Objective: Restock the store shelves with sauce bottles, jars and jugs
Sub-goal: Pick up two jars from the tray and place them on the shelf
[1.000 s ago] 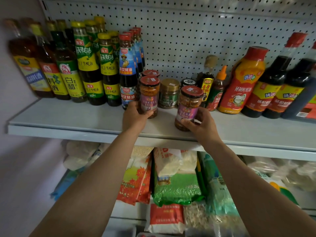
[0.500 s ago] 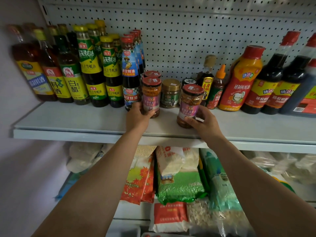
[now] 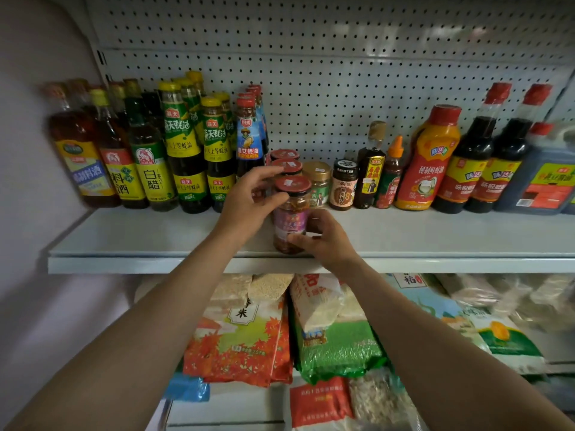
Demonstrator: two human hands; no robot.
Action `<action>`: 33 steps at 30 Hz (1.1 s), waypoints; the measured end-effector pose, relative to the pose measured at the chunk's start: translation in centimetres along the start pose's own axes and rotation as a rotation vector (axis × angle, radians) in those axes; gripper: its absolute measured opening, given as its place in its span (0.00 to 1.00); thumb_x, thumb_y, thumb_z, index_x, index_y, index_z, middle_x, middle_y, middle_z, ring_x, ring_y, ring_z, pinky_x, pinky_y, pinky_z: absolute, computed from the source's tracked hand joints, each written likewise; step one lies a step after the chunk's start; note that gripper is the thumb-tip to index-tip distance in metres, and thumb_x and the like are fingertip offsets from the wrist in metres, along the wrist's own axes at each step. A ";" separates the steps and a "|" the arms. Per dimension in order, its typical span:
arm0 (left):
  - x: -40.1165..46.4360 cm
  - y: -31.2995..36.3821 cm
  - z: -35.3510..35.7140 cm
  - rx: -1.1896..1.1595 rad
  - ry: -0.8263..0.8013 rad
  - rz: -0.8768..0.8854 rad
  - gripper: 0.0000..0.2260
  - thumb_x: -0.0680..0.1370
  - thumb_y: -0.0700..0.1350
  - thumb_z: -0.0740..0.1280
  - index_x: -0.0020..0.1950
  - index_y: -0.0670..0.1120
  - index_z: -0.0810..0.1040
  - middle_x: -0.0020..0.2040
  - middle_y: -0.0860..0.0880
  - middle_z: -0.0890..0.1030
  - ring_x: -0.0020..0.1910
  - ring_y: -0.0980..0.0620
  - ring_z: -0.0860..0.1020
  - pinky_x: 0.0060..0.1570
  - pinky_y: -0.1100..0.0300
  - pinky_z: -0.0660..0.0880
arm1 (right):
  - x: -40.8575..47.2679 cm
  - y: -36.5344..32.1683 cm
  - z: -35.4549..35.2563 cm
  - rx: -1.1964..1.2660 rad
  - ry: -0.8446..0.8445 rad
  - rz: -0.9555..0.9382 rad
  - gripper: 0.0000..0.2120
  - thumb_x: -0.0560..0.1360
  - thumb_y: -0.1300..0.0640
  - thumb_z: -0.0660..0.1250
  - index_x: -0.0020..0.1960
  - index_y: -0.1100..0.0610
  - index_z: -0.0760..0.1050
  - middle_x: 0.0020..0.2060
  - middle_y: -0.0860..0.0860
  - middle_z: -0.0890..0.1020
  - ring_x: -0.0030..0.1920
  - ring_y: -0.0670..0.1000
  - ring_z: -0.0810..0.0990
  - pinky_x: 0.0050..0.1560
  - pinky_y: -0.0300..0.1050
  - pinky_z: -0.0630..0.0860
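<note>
Head view: front red-lidded glass jar of chilli sauce (image 3: 292, 213) stands upright near the front lip of the white metal shelf (image 3: 140, 241), long axis vertical, first in a file with two more red-lidded jars (image 3: 287, 165) straight behind it toward the pegboard. Right hand (image 3: 323, 239) is on the jar's lower right side, fingers curled round the base over the label, so that hand grasps the jar low. Left hand (image 3: 249, 200) sits on the jar's upper left, thumb against the glass just under the lid, fingers reaching past it to the lid of the jar behind; they look loosely extended, touching rather than clamping, though the exact contact is partly hidden. So the jar is bracketed between both hands, right low, left high, both equally close. Key relation: the jar lies directly ahead of the fingers, the row's free space straight behind it is filled, so my guess is the next move is a short push back to close up the file, kept in line. Risk: high centre of mass, low grip, could tip into the gold-lidded jar (image 3: 317, 185) just right of the file. Blue-labelled oyster sauce bottle (image 3: 247, 141) stands just left of the file.
</note>
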State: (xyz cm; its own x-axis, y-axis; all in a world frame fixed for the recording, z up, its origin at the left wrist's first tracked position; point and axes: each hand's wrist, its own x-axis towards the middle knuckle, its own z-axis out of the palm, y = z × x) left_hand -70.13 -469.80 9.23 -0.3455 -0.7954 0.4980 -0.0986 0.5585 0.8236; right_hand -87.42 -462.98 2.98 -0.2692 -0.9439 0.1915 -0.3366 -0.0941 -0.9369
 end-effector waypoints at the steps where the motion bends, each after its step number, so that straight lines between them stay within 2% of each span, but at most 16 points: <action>1: 0.2 0.2 -0.3 0.022 -0.042 0.022 0.18 0.74 0.41 0.75 0.60 0.57 0.78 0.63 0.54 0.79 0.60 0.62 0.76 0.51 0.72 0.75 | 0.1 -0.2 0.7 -0.013 -0.001 -0.012 0.25 0.70 0.55 0.79 0.63 0.54 0.73 0.55 0.49 0.83 0.56 0.48 0.82 0.59 0.56 0.80; 5: 0.6 0.4 -1.2 0.163 -0.110 0.073 0.18 0.72 0.38 0.76 0.60 0.48 0.81 0.65 0.51 0.77 0.65 0.54 0.75 0.65 0.57 0.73 | 0.5 -0.3 1.5 -0.039 0.023 -0.004 0.25 0.71 0.53 0.78 0.64 0.54 0.72 0.56 0.49 0.82 0.58 0.48 0.80 0.62 0.57 0.78; 8: 0.7 0.5 -1.2 0.268 -0.138 0.130 0.20 0.69 0.40 0.78 0.60 0.49 0.80 0.62 0.52 0.77 0.63 0.52 0.76 0.65 0.49 0.73 | 0.4 0.0 1.5 -0.026 0.027 -0.014 0.25 0.71 0.55 0.78 0.64 0.54 0.73 0.57 0.51 0.81 0.60 0.50 0.79 0.61 0.60 0.77; 14: 0.8 0.0 -1.2 0.435 -0.089 0.208 0.22 0.68 0.45 0.79 0.60 0.51 0.77 0.56 0.56 0.74 0.60 0.52 0.70 0.61 0.51 0.71 | 0.7 0.1 1.7 -0.048 0.047 -0.016 0.25 0.71 0.53 0.77 0.65 0.53 0.72 0.58 0.49 0.81 0.61 0.49 0.79 0.61 0.60 0.77; 19: 1.4 0.0 -1.5 0.485 -0.089 0.225 0.23 0.67 0.47 0.80 0.60 0.51 0.77 0.59 0.54 0.77 0.58 0.54 0.67 0.61 0.49 0.70 | 1.1 0.3 2.0 -0.053 0.051 -0.001 0.25 0.72 0.52 0.77 0.65 0.51 0.71 0.58 0.47 0.81 0.61 0.46 0.78 0.63 0.56 0.77; 27: 2.4 -0.4 -1.3 0.534 -0.063 0.260 0.23 0.66 0.48 0.80 0.58 0.50 0.78 0.61 0.53 0.79 0.60 0.50 0.70 0.60 0.50 0.70 | 2.1 0.6 2.0 -0.084 0.066 -0.001 0.24 0.73 0.52 0.76 0.65 0.50 0.71 0.58 0.46 0.80 0.60 0.44 0.78 0.63 0.51 0.77; 31: 3.1 -1.0 -0.8 0.567 -0.038 0.287 0.22 0.66 0.48 0.80 0.57 0.50 0.79 0.60 0.52 0.80 0.60 0.48 0.72 0.58 0.50 0.71 | 2.9 0.7 1.9 -0.105 0.066 -0.001 0.22 0.73 0.53 0.76 0.62 0.46 0.70 0.53 0.39 0.79 0.56 0.37 0.77 0.61 0.47 0.76; 33: 3.5 -1.3 -0.6 0.589 -0.022 0.293 0.22 0.66 0.49 0.80 0.57 0.50 0.78 0.60 0.52 0.81 0.60 0.47 0.72 0.57 0.52 0.70 | 3.3 0.8 2.0 -0.107 0.069 -0.002 0.21 0.73 0.52 0.75 0.61 0.45 0.70 0.52 0.39 0.79 0.55 0.37 0.77 0.61 0.47 0.77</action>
State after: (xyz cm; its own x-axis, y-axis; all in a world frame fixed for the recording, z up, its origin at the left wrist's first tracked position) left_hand -70.66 -473.46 10.02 -0.4539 -0.5890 0.6686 -0.4900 0.7917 0.3648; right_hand -86.81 -466.84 2.26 -0.3289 -0.9191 0.2169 -0.4310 -0.0583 -0.9005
